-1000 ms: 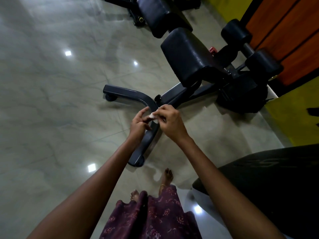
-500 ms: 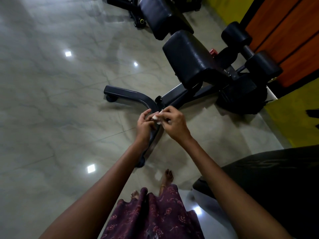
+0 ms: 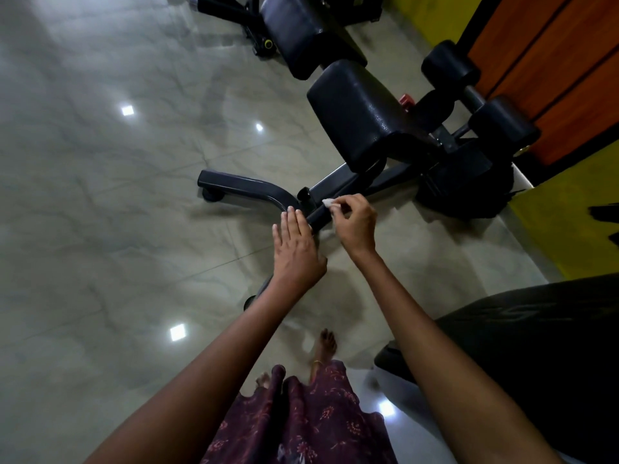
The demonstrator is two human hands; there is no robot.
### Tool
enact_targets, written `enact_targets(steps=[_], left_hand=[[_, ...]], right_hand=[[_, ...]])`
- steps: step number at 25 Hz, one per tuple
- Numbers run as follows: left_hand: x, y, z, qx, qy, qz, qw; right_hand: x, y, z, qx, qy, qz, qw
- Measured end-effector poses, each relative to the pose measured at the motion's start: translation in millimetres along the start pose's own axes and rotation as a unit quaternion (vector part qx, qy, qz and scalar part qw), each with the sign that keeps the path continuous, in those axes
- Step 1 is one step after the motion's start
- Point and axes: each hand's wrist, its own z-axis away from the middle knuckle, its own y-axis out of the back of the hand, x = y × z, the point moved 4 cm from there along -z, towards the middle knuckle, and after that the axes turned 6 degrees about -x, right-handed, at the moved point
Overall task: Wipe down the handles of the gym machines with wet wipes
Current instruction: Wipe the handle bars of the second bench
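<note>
A small white wet wipe is pinched between the fingertips of my right hand, in mid-air over the black gym bench's frame. My left hand hovers just left of it with flat, straight fingers and holds nothing. Both hands are above the bench's curved floor leg, not touching it as far as I can tell. The bench has a padded black seat and round foam rollers further right.
A glossy grey tiled floor spreads to the left. A second black bench stands at the top. A large dark machine surface sits at lower right. Orange and yellow wall panels close the right side. My bare feet stand below.
My left hand let go of the wipe and opened flat, drawing slightly left and down. My right hand keeps the wipe pinched.
</note>
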Motion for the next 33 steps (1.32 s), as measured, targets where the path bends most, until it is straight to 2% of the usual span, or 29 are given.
enact_targets(steps=[4, 8, 12, 14, 16, 18, 20, 23, 25, 29, 33], left_hand=[[1, -2, 0, -0.013, 0.017, -0.058, 0.998], [-2, -5, -1, -0.017, -0.003, -0.062, 0.998], [-4, -8, -2, -0.016, -0.019, -0.031, 0.999], [-3, -7, -2, -0.013, -0.018, -0.038, 0.999], [-3, -5, -1, -0.015, -0.013, -0.057, 0.998], [-2, -3, -1, -0.022, -0.008, -0.071, 0.997], [0, 0, -1, -0.032, 0.008, -0.084, 0.996], [8, 11, -8, -0.005, 0.011, -0.136, 0.991], [13, 15, -17, 0.018, -0.032, -0.159, 0.987], [12, 12, -27, 0.036, -0.172, -0.162, 0.971], [4, 4, -29, 0.090, -0.223, -0.175, 0.955]], right_hand=[[-10, -10, 14, -0.072, 0.084, 0.011, 0.994], [5, 0, -22, -0.009, -0.032, 0.003, 0.999], [-17, -16, 19, -0.114, 0.080, 0.000, 0.990], [-13, -11, 16, -0.115, 0.104, -0.006, 0.988], [3, 0, -19, -0.060, 0.031, -0.002, 0.998], [18, 5, -43, -0.040, -0.054, 0.015, 0.998], [11, -1, -36, -0.064, -0.022, 0.058, 0.996], [-1, -3, -5, -0.095, 0.086, 0.037, 0.991], [8, 5, -17, -0.076, 0.088, 0.035, 0.993], [30, 11, -46, -0.001, -0.041, 0.001, 0.999], [24, 3, -20, -0.037, 0.005, 0.008, 0.999]])
